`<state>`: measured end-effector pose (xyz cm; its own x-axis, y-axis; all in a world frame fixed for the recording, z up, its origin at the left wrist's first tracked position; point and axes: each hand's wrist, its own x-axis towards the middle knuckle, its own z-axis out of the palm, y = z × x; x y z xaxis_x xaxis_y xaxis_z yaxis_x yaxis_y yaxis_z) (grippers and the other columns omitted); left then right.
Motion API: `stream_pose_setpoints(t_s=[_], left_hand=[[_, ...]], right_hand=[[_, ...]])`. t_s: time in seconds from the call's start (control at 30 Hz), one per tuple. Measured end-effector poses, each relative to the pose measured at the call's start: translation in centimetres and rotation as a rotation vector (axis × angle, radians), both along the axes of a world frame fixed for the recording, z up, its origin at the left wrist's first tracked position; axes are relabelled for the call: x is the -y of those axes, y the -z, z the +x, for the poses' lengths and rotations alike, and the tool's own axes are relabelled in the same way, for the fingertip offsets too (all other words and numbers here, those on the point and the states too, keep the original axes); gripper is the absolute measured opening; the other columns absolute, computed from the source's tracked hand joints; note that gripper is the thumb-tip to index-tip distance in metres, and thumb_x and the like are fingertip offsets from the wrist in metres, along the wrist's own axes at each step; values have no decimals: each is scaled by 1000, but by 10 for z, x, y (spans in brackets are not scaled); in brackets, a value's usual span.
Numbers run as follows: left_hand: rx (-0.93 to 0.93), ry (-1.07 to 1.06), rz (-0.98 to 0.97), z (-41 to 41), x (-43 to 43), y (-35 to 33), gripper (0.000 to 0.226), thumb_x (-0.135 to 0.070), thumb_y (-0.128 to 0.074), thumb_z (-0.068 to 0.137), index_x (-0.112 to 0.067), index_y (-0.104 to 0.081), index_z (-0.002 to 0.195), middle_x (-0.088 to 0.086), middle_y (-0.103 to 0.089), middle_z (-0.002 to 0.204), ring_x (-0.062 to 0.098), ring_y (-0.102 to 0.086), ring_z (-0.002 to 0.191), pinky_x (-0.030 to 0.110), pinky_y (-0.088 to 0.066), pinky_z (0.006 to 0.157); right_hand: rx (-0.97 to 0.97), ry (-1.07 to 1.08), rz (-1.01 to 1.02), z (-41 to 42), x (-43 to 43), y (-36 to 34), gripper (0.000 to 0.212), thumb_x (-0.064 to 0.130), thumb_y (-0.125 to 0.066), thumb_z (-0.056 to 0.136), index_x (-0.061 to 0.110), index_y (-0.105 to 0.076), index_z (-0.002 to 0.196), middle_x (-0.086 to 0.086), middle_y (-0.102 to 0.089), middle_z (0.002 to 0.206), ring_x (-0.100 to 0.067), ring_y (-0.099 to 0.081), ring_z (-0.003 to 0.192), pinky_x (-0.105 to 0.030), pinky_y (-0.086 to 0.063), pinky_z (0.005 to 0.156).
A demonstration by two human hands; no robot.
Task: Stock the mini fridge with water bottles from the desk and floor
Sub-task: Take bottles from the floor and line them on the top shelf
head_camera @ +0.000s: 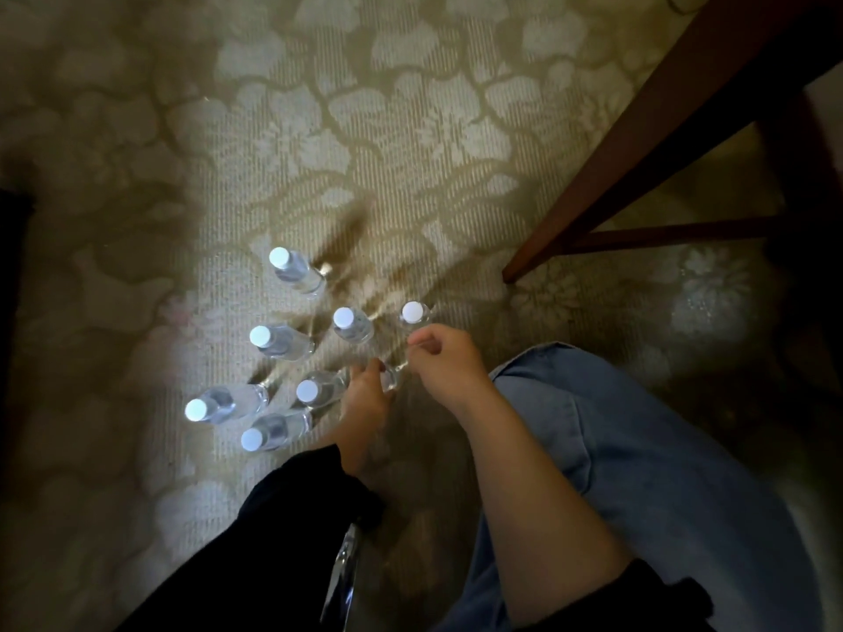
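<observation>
Several clear water bottles with white caps stand on the patterned carpet (410, 130), among them the farthest bottle (292, 266), a middle bottle (351, 323) and the rightmost bottle (414, 313). My left hand (365, 394) reaches down from a black sleeve and grips the top of another clear bottle (392, 379), hiding its cap. Right beside it is my right hand (442, 358), just below the rightmost bottle. Its fingers are loosely curled and I see nothing in them. The mini fridge is out of view.
A dark wooden furniture leg with a crossbar (593, 189) slants across the upper right. My knee in blue jeans (638, 449) fills the lower right. A shiny metal piece (344, 572) shows at the bottom centre. A dark object sits at the left edge (11, 266).
</observation>
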<state>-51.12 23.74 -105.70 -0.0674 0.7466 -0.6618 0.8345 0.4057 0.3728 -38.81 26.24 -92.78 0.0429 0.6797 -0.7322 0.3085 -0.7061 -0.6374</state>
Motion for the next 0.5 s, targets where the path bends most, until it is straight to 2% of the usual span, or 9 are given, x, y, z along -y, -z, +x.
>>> stream_pose_setpoints(t_s=[0.1,0.17,0.27,0.37,0.5], left_hand=[[-17,-14,56,0,-1,4,32,-10,-61,85,-4,-53,116,19,-46,125,35,-56,104,31,-39,79],[7,2,81,-1,1,2,31,-8,-62,84,-5,-54,113,18,-46,125,34,-56,103,28,-36,77],[55,16,123,-4,9,-11,29,-7,-62,83,-7,-55,111,13,-46,124,27,-53,102,28,-37,76],[142,23,194,-8,15,-38,25,-7,-62,82,-9,-58,106,8,-49,113,22,-52,99,25,-36,75],[236,118,318,-13,14,-97,20,-12,-63,82,-14,-60,102,-1,-50,103,15,-52,92,13,-35,67]], right_hand=[[-6,7,-17,6,0,1,21,10,-49,93,9,-61,111,-4,-57,98,-17,-54,90,-26,-45,73],[8,0,-15,9,2,1,22,12,-49,93,10,-60,112,-3,-57,102,-18,-54,96,-30,-47,82],[41,-22,-1,11,8,0,20,11,-49,94,10,-59,111,-1,-54,100,-16,-51,95,-30,-45,83],[59,-80,13,13,14,-8,21,8,-50,93,11,-59,111,-1,-52,99,-16,-50,95,-28,-44,82],[86,-125,32,19,25,-26,23,5,-52,90,13,-59,110,-2,-56,102,-19,-54,97,-32,-47,83]])
